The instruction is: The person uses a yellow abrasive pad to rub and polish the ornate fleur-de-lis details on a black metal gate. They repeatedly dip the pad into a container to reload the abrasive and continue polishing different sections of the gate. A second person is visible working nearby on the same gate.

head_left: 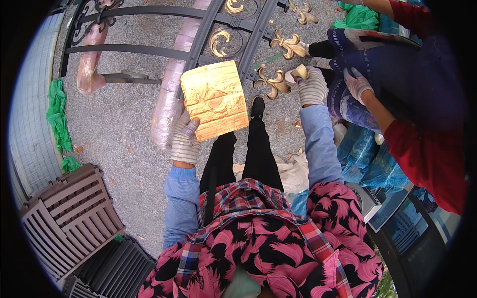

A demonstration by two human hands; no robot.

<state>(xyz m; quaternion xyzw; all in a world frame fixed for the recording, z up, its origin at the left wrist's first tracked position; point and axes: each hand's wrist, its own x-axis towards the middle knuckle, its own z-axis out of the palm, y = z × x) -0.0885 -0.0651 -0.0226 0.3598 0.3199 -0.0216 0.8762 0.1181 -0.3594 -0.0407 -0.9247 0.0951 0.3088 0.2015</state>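
My left hand [186,140], in a grey-and-white striped glove, grips the lower left corner of a flat, creased, roughly square board [214,102] coated in shiny gold. The board is held over a dark metal gate [198,47] and hides part of it. My right hand [313,89], in a matching glove, is closed around a small tan-and-white piece [299,72]; its kind I cannot make out. That hand is just right of a gold fleur-de-lis ornament [272,83] at the gate's end. Another gold fleur-de-lis [289,44] lies farther off, with gold scrolls [218,42] between the bars.
On my right, a co-worker in red sleeves [422,159] has a gloved hand [357,85] on dark blue cloth. Plastic-wrapped rolls [169,111] lie under the gate. Brown slatted folding chairs [74,213] stand at lower left, and blue-wrapped bundles [360,151] lie right.
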